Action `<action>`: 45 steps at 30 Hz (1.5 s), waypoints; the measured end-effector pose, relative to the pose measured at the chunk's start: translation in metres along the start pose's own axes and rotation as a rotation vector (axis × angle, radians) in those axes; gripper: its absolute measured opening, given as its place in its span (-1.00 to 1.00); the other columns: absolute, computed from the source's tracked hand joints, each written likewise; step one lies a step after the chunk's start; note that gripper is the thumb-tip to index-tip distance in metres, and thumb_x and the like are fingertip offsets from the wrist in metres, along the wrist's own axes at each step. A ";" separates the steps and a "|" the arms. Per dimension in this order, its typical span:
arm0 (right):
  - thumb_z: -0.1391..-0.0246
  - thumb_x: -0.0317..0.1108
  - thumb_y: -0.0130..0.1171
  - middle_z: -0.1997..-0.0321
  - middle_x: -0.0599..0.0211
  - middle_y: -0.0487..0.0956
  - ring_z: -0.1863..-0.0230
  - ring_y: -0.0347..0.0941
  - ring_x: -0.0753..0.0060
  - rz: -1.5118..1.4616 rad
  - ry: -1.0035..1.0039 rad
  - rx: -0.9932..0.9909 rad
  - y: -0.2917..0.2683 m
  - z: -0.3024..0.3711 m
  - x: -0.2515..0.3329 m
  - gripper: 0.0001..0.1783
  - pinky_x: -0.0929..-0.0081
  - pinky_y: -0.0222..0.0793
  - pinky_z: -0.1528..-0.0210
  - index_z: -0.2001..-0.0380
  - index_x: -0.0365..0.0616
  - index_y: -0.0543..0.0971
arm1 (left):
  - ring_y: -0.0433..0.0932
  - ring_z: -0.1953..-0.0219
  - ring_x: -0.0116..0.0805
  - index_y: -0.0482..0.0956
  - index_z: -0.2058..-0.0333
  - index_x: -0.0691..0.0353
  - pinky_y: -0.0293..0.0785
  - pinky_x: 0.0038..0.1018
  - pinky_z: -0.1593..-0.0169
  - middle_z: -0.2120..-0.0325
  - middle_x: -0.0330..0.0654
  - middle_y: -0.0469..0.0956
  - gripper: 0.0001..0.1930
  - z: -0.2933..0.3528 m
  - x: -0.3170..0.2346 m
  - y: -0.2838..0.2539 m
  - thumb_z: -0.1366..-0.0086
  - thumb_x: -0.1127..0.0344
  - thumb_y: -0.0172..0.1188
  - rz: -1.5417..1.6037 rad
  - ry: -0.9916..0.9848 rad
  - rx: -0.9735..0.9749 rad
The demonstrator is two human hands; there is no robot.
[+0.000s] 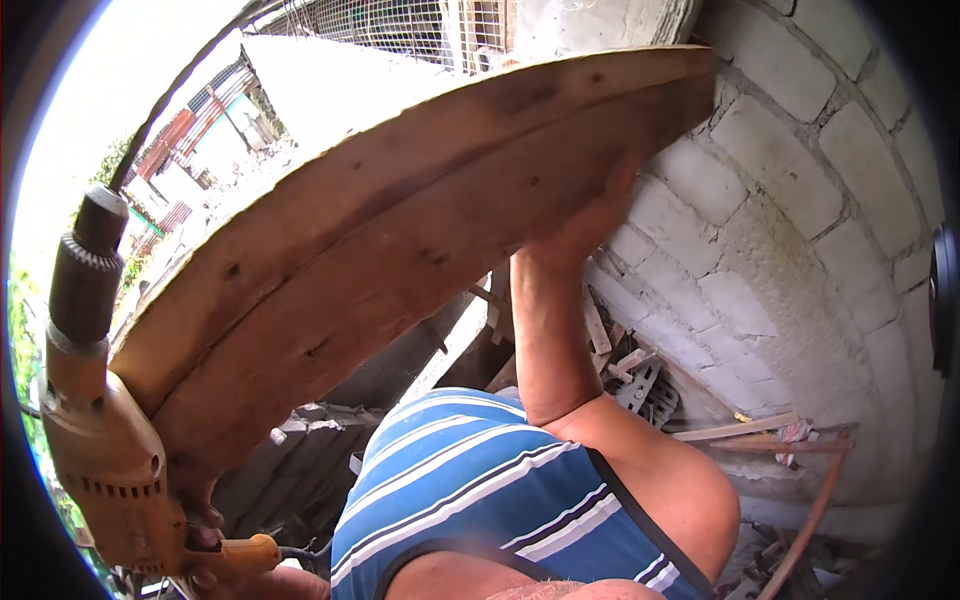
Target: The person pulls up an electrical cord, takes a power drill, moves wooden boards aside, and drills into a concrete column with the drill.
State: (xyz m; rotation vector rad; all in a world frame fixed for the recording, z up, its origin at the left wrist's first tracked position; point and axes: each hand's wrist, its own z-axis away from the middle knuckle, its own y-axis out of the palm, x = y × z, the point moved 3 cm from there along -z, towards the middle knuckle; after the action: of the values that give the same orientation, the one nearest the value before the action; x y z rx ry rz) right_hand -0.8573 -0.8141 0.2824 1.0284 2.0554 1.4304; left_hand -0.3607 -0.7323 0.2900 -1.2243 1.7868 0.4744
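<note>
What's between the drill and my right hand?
The wooden board: in the head view its face spans the stretch from the drill to the right hand.

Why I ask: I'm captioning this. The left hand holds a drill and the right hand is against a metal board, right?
The board is wood, not metal: the head view shows its knots. The left hand holds a drill, and the right hand is against the board.

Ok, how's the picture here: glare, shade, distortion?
Head view: glare washes out the upper-left background; head view: the board's near face lies in shade, and the right hand blends into its brown; head view: the block wall curves with the fisheye, corners black.
</note>
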 end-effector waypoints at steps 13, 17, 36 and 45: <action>-0.41 0.08 -0.25 -0.34 0.13 0.40 -0.30 0.36 0.06 0.497 -0.566 0.059 0.047 -0.050 0.167 -0.37 0.06 0.33 -0.33 -0.33 -0.11 0.30 | 0.56 0.33 -0.34 0.58 0.22 0.27 0.55 -0.41 0.15 0.43 -0.21 0.60 -0.65 -0.039 0.021 -0.013 -0.15 0.16 0.43 0.229 -0.164 0.222; -0.41 0.04 -0.18 -0.31 0.16 0.43 -0.27 0.39 0.12 0.718 -0.646 0.026 0.063 -0.063 0.187 -0.39 0.14 0.36 -0.29 -0.32 -0.15 0.33 | 0.58 0.34 -0.34 0.61 0.24 0.27 0.57 -0.43 0.17 0.43 -0.21 0.63 -0.67 -0.005 0.037 -0.059 -0.15 0.17 0.45 0.591 -0.421 0.349; -0.13 -0.01 0.36 0.02 -0.02 0.55 0.04 0.49 0.18 1.584 -0.600 -0.459 -0.281 -0.074 0.266 -0.31 0.27 0.44 -0.03 0.01 -0.49 0.47 | 0.59 0.47 -0.37 0.52 0.03 0.48 0.48 -0.55 0.46 0.41 -0.06 0.61 -0.27 -0.123 0.126 0.171 0.24 0.21 0.39 -0.047 -0.757 -0.210; -0.05 -0.17 0.42 0.04 -0.06 0.62 0.05 0.55 0.08 1.886 -0.008 -0.943 -0.527 -0.048 0.265 -0.42 0.23 0.44 -0.04 0.04 -0.44 0.53 | 0.54 0.49 -0.36 0.44 -0.04 0.45 0.44 -0.54 0.47 0.39 -0.08 0.56 -0.14 -0.161 0.163 0.223 0.24 0.02 0.42 -0.083 -0.887 -0.320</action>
State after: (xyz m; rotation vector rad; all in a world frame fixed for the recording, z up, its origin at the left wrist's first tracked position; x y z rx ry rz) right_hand -1.2315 -0.7399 -0.1698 2.3566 -0.4300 2.4676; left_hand -0.6496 -0.8386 0.2026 -1.0406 0.9186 1.0851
